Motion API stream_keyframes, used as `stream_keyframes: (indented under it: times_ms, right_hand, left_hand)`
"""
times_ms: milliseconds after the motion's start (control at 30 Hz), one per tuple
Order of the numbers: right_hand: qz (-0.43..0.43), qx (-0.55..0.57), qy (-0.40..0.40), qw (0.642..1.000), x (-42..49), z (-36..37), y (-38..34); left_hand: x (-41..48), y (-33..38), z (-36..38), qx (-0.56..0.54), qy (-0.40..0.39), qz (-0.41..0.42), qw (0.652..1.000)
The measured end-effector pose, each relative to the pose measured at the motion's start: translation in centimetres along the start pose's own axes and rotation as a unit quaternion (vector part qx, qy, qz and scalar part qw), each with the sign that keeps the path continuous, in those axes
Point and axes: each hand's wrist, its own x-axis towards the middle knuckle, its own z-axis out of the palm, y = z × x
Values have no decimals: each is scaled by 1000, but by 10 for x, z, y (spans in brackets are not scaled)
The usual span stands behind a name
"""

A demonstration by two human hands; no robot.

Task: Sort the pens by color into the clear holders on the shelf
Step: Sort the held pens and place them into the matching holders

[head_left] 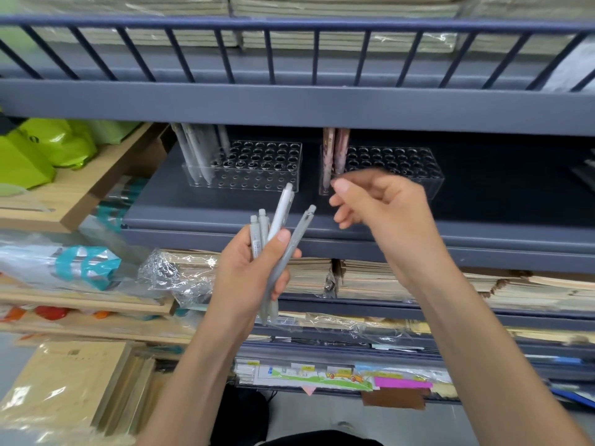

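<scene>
Left hand (248, 272) is up in front of the dark grey shelf (322, 226), and its grip is clamped on a fan of 4 grey pens (283, 217); the thumb presses across the barrels, the fingers curl round behind; the clicker ends point up toward the shelf and the tips poke out below the palm. Over to the right hand (386, 204); it hovers just in front of the left end of the right holder (396, 165), a little blurred; its grip is apart, fingers loosely bent, thumb off the fingertips, nothing held. On the shelf, 2 clear holders with rows of round holes stand side by side with a gap between them. The left holder (257, 165) has a cluster of stored grey pens (196, 152) standing at its left end, leaning slightly; their count is hard to read. The right holder carries pink pens (335, 152) upright at its left end, at least 2, just beside the right hand's thumb. Around the action: green bags (42, 146) lie on a wooden rack at far left; plastic-wrapped notebook stacks (309, 275) fill the level below the shelf; a barred rail (289, 53) runs along the level above.
</scene>
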Motion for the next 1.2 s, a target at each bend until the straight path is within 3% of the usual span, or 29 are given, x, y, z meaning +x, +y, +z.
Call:
stream_keyframes:
  times_ms: [133,300,433,567,767,867,1067,1200]
  right_hand:
    - [22,-57,-92,994,-12,11,12]
    - [29,-20,-91,995,-20,13,18]
    - [-1,71,-34,997,-20,5,11]
    - [-63,104,85,989,-5,-14,-6]
    - [-155,-25,253,955,25,-30,-20]
    - [-166,-40,232,958,36,-28,-14]
    - [-137,-237,170,947,51,-19,-10]
    - [-148,-349,108,919,62,-7,-19]
  left_hand:
    - [-1,0,5,-7,-11,7,1000]
    - [-2,-3,4,-1,22,7,1000]
    - [-1,-6,-5,0,46,-2,999]
    - [-1,-9,-13,-1,55,-17,998]
    - [-3,-11,-16,-62,54,-49,995]
    - [-4,-11,-22,-95,42,-60,993]
    - [-6,-8,-37,-58,31,-29,997]
    - [-9,-8,-41,-14,26,-15,999]
